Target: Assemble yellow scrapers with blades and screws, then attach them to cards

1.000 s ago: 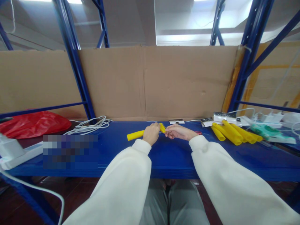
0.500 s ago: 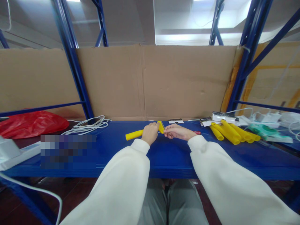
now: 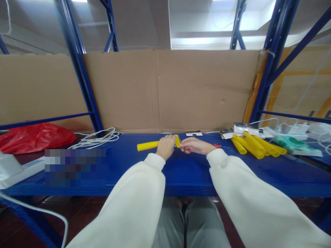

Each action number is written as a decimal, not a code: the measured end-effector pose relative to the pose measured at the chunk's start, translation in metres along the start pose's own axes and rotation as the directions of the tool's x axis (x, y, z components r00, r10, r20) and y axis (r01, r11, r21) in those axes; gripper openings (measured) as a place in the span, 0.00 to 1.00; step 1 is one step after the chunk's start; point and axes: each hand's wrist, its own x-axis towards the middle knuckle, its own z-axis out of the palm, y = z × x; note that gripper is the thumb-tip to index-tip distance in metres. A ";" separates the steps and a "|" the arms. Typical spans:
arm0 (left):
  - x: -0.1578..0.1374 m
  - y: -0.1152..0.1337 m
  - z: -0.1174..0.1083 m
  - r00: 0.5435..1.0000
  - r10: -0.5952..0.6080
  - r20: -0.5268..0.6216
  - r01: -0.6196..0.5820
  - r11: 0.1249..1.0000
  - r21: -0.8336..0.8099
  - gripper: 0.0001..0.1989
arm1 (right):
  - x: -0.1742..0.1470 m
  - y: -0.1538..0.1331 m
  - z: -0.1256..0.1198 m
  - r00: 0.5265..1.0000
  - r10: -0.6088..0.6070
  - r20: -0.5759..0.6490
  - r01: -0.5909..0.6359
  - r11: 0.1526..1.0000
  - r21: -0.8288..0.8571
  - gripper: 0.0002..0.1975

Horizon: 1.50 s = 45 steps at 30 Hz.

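Note:
My left hand [image 3: 166, 146] is wrapped around a yellow-handled tool with an angled head [image 3: 147, 146], whose round handle sticks out to the left. The tool's short yellow head shows just right of my fingers, with something small and metallic by it. At that head, the fingertips of my right hand [image 3: 195, 146] are pinched together; what they hold is too small to make out. A red object [image 3: 217, 146], perhaps a handle, lies partly hidden behind my right wrist.
Several yellow tube-shaped handles [image 3: 254, 146] lie at the right, near black-and-white packets [image 3: 247, 128] and a green-and-white item [image 3: 294, 144]. A packaging card [image 3: 193, 133] lies at the back. A coiled white cable [image 3: 97, 138] and red plastic bag [image 3: 38, 137] sit left on the blue table [image 3: 186, 172].
The tool's handle end has swung slightly up and left with my left hand's grip. My right hand stays pinched at the head, almost unmoved.

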 end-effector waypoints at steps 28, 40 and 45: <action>0.002 0.001 0.008 0.994 -0.105 -0.005 0.098 0.935 -0.341 0.15 | 0.020 0.025 -0.085 0.802 -0.017 -0.598 -0.583 0.199 -0.788 0.26; 0.003 0.001 0.011 0.997 -0.080 -0.008 0.071 0.927 -0.367 0.15 | 0.042 0.021 -0.093 0.852 0.041 -0.522 -0.522 0.134 -0.842 0.27; 0.003 0.002 0.009 0.997 -0.072 0.015 0.072 0.926 -0.369 0.15 | 0.042 0.020 -0.091 0.859 0.025 -0.511 -0.510 0.115 -0.853 0.25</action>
